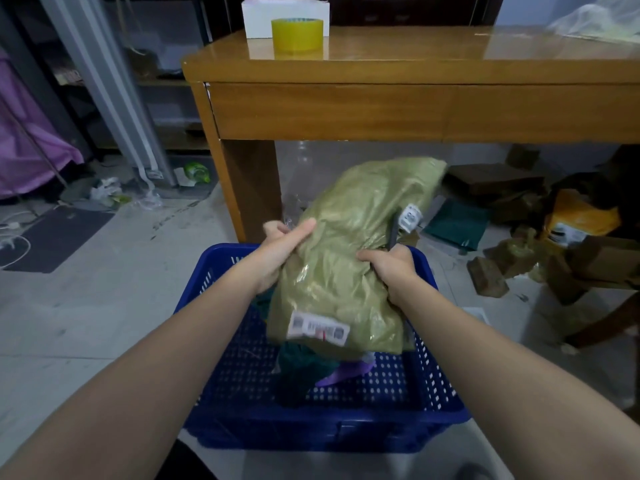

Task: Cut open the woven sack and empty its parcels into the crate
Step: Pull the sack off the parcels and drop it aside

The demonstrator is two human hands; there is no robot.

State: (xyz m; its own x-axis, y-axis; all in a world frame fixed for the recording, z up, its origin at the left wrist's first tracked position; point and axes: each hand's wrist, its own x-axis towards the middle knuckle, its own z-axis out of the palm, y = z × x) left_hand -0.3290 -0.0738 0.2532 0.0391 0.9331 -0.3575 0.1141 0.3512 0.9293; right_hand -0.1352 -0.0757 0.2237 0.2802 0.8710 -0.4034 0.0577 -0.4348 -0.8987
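Observation:
An olive-green woven sack [349,251] with a barcode label near its lower end is held tilted over a blue perforated plastic crate [381,424] on the floor. My left hand [282,252] grips the sack's left side. My right hand [389,268] holds its right side together with a thin dark tool whose tip sticks up beside a small white tag. At the sack's lower end a dark green parcel [301,372] and a purple parcel [346,374] poke out into the crate.
A wooden table [415,109] stands just behind the crate, with a yellow tape roll [297,35] and a white box on top. Cardboard, brown parcels and a yellow bag [578,220] litter the floor to the right. Shelving and purple cloth are at the left.

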